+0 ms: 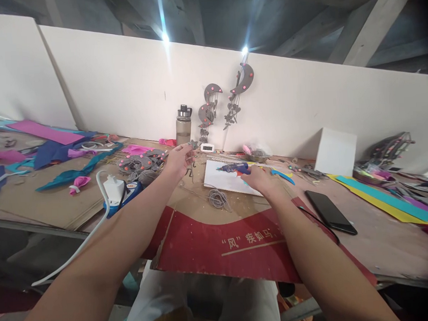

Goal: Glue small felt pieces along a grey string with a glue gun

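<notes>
My left hand [180, 160] is raised above the cardboard, its fingers pinching a small grey felt piece [194, 144]. Grey cord seems to trail down below those fingers. On the right, my right hand [257, 178] is wrapped around a blue glue gun [232, 167], whose nozzle points left over a white sheet [214, 177]. A loose coil of grey cord [217, 198] lies on the cardboard [198, 213] between my forearms. Left of my left hand are grey felt shapes with pink and orange dots [139, 163] and a ball of grey yarn [147, 176].
A white plug with its cable [114, 189] sits by my left forearm. A phone [330, 212] lies right of my right forearm. At the back stand a bottle [183, 126] and a small clock [207, 148]. Grey moon hangings [244, 78] hang against the white panel.
</notes>
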A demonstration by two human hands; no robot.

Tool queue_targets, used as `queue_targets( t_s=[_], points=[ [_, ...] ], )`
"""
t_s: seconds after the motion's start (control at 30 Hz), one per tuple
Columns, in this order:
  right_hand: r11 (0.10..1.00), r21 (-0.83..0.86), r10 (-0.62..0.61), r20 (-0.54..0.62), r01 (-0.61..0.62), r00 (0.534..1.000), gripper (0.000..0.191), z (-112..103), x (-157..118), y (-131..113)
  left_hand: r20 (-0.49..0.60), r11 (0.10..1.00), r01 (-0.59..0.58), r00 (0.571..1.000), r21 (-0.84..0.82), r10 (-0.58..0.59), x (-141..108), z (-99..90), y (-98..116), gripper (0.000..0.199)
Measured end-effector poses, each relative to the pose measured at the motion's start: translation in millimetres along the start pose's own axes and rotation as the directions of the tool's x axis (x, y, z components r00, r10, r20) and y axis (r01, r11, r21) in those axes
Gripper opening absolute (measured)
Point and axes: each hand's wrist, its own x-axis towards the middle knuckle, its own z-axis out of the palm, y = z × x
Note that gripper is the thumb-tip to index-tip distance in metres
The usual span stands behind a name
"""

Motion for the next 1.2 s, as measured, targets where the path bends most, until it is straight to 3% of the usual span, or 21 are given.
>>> queue_targets(
  t_s=[0.13, 0.2, 0.3, 0.47, 0.63, 1.07, 1.2],
  points=[
    [0.912, 0.356, -0.102, -0.282, 0.203, 0.954, 0.037, 2, -5, -14, -0.025, 1.0, 0.002, 1.0, 0.015, -0.001, -2, 2.1, -4, 0.018],
    [0.79, 0.534, -0.164, -0.288, 0.3, 0.943, 0.039, 4, -9, -21, -0.036, 1.0, 0.009, 0.999, 0.015, -0.009, -2, 3.7, -5, 0.019],
    [0.682, 0.666, -0.236, -0.192, 0.303, 0.953, 0.038, 2, -20, -32, -0.026, 0.999, 0.03, 0.999, 0.014, -0.029, -4, 5.0, -7, 0.019],
    [0.713, 0.582, -0.334, -0.209, 0.391, 0.919, 0.031, -7, -41, -44, 0.043, 0.996, 0.083, 0.996, 0.032, -0.084, -7, 5.8, -11, 0.018],
    [0.695, 0.571, -0.424, -0.166, 0.437, 0.89, 0.04, -3, -45, -47, 0.078, 0.993, 0.107, 0.991, 0.045, -0.11, -10, 8.4, -10, 0.013],
    [0.75, 0.486, -0.411, -0.191, 0.449, 0.892, 0.04, 5, -38, -41, 0.154, 0.993, 0.103, 0.982, 0.054, -0.11, -13, 13.2, -11, 0.013],
    [0.756, 0.459, -0.419, -0.207, 0.466, 0.884, 0.041, 5, -37, -40, 0.229, 0.993, 0.063, 0.97, 0.102, -0.085, -12, 12.6, -11, 0.017]
  ],
)
